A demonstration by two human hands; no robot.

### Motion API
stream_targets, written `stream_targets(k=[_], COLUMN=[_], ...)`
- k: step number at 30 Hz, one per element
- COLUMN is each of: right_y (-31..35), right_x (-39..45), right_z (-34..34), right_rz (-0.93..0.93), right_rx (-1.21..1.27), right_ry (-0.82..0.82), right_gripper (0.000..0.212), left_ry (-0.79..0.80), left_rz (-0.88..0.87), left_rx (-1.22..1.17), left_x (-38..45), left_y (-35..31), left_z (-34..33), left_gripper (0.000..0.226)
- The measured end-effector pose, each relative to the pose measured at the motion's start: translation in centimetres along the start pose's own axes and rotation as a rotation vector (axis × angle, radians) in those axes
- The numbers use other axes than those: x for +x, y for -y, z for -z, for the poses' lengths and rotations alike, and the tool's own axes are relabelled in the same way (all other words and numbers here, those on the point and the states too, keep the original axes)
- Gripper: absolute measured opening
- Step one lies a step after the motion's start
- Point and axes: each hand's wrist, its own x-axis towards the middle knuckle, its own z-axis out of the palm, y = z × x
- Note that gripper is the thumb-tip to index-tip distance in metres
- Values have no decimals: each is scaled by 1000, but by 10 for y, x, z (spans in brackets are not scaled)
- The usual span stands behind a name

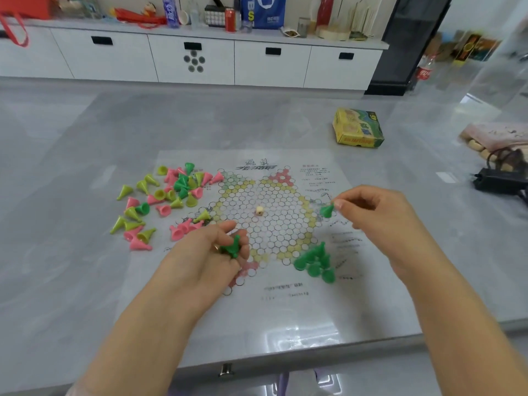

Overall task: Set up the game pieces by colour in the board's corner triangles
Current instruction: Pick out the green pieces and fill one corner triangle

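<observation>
Very little can be read here: you can make out a large "S" on the blue bag point(264, 10) standing on the back shelf; the print on the board sheet point(328, 298), the yellow-green box point(358, 127) and the bottles is too blurred for you to read

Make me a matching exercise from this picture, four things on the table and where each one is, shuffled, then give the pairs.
Things:
1. die
2. game box
3. standing green pieces
4. mixed loose pieces

Places:
A. left of the board
B. board's near right corner
C. centre of the board
D. on the table beyond the board, to the right

Pairs: 1-C, 2-D, 3-B, 4-A
</observation>
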Motion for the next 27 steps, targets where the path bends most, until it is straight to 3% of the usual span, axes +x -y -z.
stream_targets(k=[4, 27], right_y=[-15, -21], right_x=[3, 10], right_z=[-9, -13], right_rz=[-99, -129], right_rx=[-78, -233], right_ry=[109, 170], right_gripper=[11, 8], left_ry=[11, -21], left_rz=[-12, -136], left_rx=[-60, 235], left_x=[0, 5], left_y=[2, 7], left_z=[-2, -2], left_gripper=[25, 10])
